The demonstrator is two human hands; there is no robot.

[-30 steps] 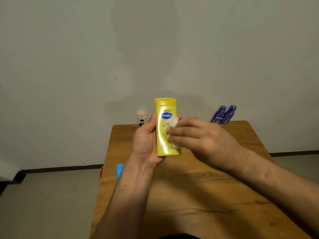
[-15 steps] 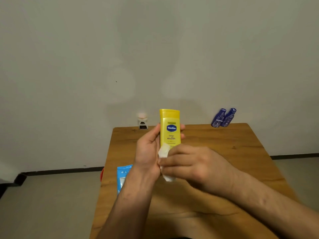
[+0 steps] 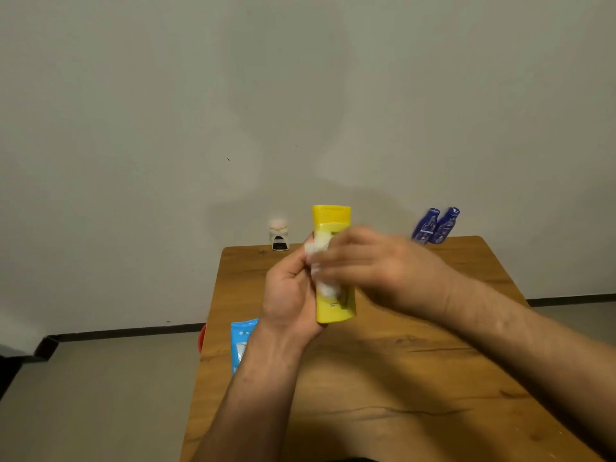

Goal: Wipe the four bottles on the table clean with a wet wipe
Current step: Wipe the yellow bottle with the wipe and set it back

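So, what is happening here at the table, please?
A person is wiping bottles. The left hand holds a yellow bottle upright above the table. The right hand presses a white wipe against its front. Two blue bottles and a small white bottle wait at the far edge. A blue pack lies at the left edge.

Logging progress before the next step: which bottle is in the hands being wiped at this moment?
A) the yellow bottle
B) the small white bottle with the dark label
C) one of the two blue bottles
A: the left hand grips the yellow bottle upright above the table, and the right hand holds the white wipe against its front.
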